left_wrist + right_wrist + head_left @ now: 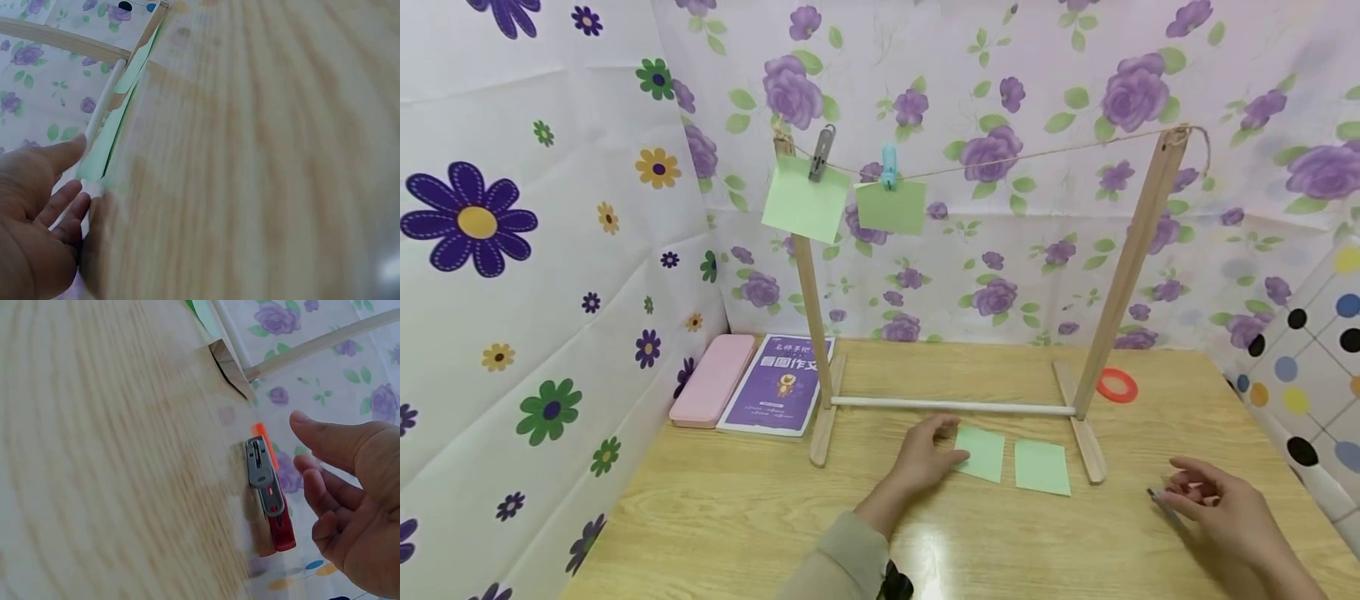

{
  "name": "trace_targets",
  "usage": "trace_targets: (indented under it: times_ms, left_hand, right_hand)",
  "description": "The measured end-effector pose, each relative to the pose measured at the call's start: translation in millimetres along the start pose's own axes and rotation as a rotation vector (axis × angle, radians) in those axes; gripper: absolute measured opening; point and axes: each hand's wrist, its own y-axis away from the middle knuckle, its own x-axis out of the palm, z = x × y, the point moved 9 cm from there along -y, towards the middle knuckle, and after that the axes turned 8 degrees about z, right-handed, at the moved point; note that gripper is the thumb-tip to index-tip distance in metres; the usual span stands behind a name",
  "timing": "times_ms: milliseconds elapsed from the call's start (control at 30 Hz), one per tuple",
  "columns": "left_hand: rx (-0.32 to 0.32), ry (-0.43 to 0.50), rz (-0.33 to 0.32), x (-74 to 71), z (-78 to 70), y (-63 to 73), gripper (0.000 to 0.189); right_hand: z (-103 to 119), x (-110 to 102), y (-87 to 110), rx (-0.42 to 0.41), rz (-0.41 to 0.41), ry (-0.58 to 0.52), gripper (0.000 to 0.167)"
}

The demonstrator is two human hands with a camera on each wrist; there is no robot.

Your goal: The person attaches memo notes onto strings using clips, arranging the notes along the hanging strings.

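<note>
Two green sticky notes lie side by side on the table: a left note (981, 455) and a right note (1042, 467). My left hand (923, 454) is at the left note's near-left edge, thumb and fingers spread apart around its corner in the left wrist view. On the right, my right hand (1228, 508) hovers beside a grey clothespin (257, 465) and a red clothespin (282, 531), its thumb and loosely bent fingers apart with nothing between them. Overhead, a grey clothespin (822, 153) and a blue clothespin (889, 167) hold two more green notes on a string.
A wooden frame with a right post (1131, 267) and a white crossbar (955, 405) stands behind the notes. A red tape ring (1117, 386) lies near its right foot. At the left are a pink case (712, 381) and a purple book (775, 385).
</note>
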Motion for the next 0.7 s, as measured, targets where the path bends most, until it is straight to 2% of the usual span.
trace_targets:
  times_ms: [133, 233, 333, 533, 700]
  left_hand:
    - [0.021, -0.073, 0.063, 5.5, 0.7, -2.8, 0.061]
    - [0.035, -0.117, 0.129, 7.2, 0.0, -4.4, 0.07]
    - [0.039, -0.115, 0.179, 6.0, 0.1, -4.5, 0.073]
    - [0.045, -0.088, 0.229, 4.5, 1.5, -2.2, 0.057]
    - [0.043, -0.045, 0.219, 3.1, 2.7, 0.7, 0.039]
  right_hand:
    - [-8.5, 5.6, -1.7, 0.056, 0.079, 0.043, 0.068]
    - [-5.2, 11.1, -5.5, 0.031, 0.126, 0.092, 0.065]
    - [0.8, 12.1, -8.5, -0.005, 0.123, 0.138, 0.056]
    - [8.8, 13.9, -14.7, -0.051, 0.129, 0.197, 0.034]
    - [13.6, 18.1, -16.7, -0.089, 0.134, 0.233, 0.019]
